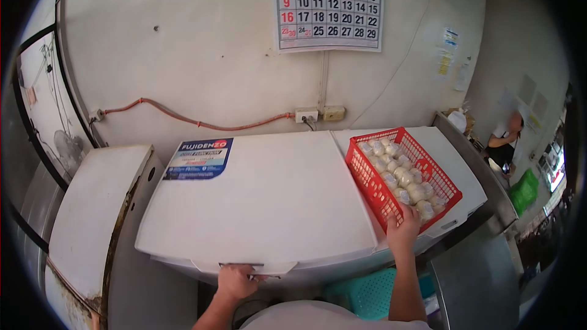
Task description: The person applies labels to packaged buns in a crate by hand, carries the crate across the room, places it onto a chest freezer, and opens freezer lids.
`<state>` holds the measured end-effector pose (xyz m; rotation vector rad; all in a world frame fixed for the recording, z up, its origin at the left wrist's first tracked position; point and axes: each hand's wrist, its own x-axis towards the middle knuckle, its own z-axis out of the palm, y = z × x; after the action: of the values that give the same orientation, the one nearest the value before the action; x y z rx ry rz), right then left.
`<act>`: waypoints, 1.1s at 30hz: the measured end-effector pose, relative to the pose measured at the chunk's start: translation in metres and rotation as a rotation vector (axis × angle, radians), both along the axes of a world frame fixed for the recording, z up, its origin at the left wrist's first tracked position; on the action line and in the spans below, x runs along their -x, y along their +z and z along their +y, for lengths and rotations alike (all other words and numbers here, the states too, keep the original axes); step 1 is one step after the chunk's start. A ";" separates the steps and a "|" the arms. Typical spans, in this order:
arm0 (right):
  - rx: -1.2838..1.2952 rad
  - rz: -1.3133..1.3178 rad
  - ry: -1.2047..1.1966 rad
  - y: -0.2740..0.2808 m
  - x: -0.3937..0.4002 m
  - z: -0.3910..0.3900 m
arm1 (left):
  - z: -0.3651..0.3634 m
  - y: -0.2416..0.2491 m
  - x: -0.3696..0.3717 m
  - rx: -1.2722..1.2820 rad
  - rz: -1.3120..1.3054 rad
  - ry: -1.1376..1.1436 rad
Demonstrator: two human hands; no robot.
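Observation:
A white chest freezer (263,201) with a blue Fujidenzo label spreads below me. My left hand (236,281) is closed around the handle at the front edge of its left lid, which lies down. On the right part of the freezer top rests a red plastic basket (435,177). Several pale round wrapped items (403,176), perhaps buns or dough balls, lie in rows inside it. My right hand (403,230) grips the basket's near rim at the front, its fingertips partly hidden by the rim.
A worn white cabinet (98,208) stands at left. A teal plastic crate (373,293) sits low in front of the freezer. Wall outlets (306,115) and an orange cable (202,124) run behind. A metal counter (477,275) and a person (506,140) are at right.

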<state>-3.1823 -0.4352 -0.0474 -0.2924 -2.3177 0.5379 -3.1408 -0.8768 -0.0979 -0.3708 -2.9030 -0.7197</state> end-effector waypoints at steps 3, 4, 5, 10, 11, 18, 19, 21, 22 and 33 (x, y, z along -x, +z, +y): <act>0.087 0.125 0.225 0.030 -0.012 -0.033 | -0.007 0.039 0.017 -0.063 0.077 -0.030; 0.057 0.159 0.316 0.046 -0.017 -0.059 | -0.009 0.048 0.024 -0.063 0.147 -0.035; 0.032 0.185 0.408 0.054 -0.019 -0.081 | -0.010 0.056 0.029 -0.060 0.210 -0.039; -0.104 0.177 0.611 0.049 -0.003 -0.132 | -0.019 0.111 0.080 -0.084 0.628 -0.103; -0.138 0.150 0.579 0.051 0.005 -0.135 | -0.021 0.123 0.095 -0.084 0.723 -0.109; -0.277 0.106 0.488 0.057 0.073 -0.144 | -0.024 0.189 0.190 0.054 1.240 -0.140; -0.284 0.104 0.484 0.062 0.083 -0.146 | -0.027 0.196 0.202 0.069 1.287 -0.149; -0.297 0.097 0.472 0.072 0.101 -0.146 | -0.031 0.208 0.230 0.116 1.336 -0.129; -0.316 0.131 0.467 0.077 0.110 -0.146 | -0.032 0.215 0.237 0.140 1.364 -0.118; -0.118 0.221 0.542 0.069 0.085 -0.154 | -0.024 0.207 0.199 0.096 1.111 -0.081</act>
<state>-3.2672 -0.5888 0.0218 0.4447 -2.1887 0.6511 -3.3398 -0.9004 0.1091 -0.6393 -1.8671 -0.2277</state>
